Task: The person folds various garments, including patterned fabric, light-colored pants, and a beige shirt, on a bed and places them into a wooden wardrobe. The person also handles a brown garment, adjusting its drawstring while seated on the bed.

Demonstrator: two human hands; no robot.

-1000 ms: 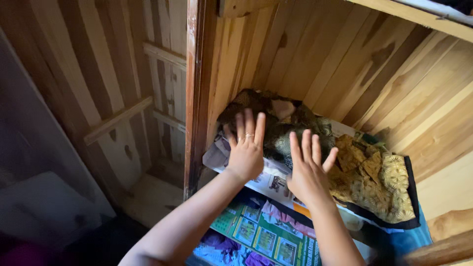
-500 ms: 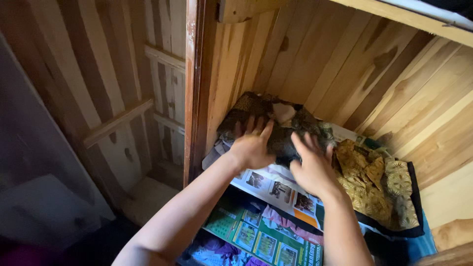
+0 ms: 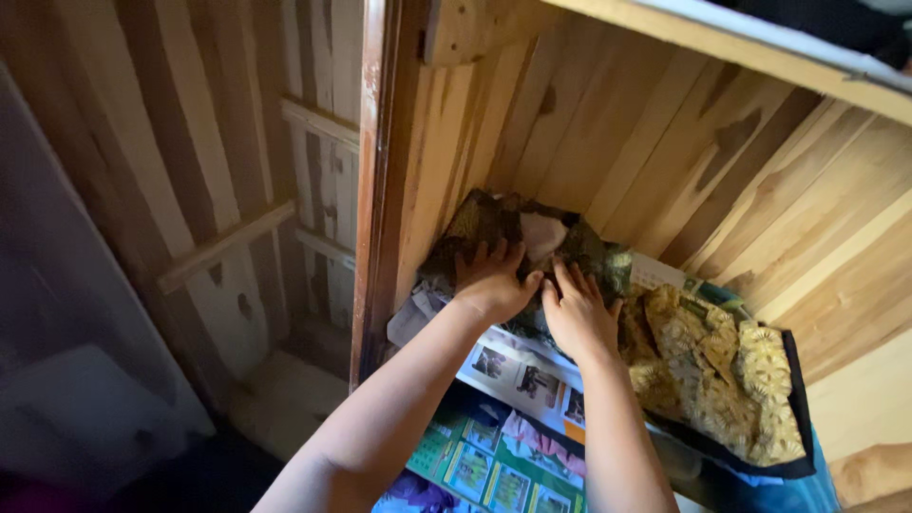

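The wooden cupboard (image 3: 665, 142) filled most of the view, its plank walls rising behind a shelf lined with printed paper (image 3: 518, 366). To the left of the cupboard stood its open door (image 3: 237, 190), braced with cross battens. On the shelf inside, at the right, lay a folded gold cloth (image 3: 722, 370) with a black border. Beside it, in the cupboard's back left corner, sat a dark cloth bundle (image 3: 532, 242), green-brown patterned with a pale patch on top.

A second before, both hands had hovered in front of the bundle, fingers spread and touching nothing. By this moment they had gone deeper into the cupboard and met on the bundle's front. The left hand (image 3: 489, 280) lay flat against it, fingers apart and pressing, not curled round anything. The right hand (image 3: 575, 309) lay just beside it, thumb nearly touching the left one, fingers apart and laid on the cloth; whether they pinched any fold could not be told. The bundle itself sat slightly further back, which suggested it was being pushed into the corner.
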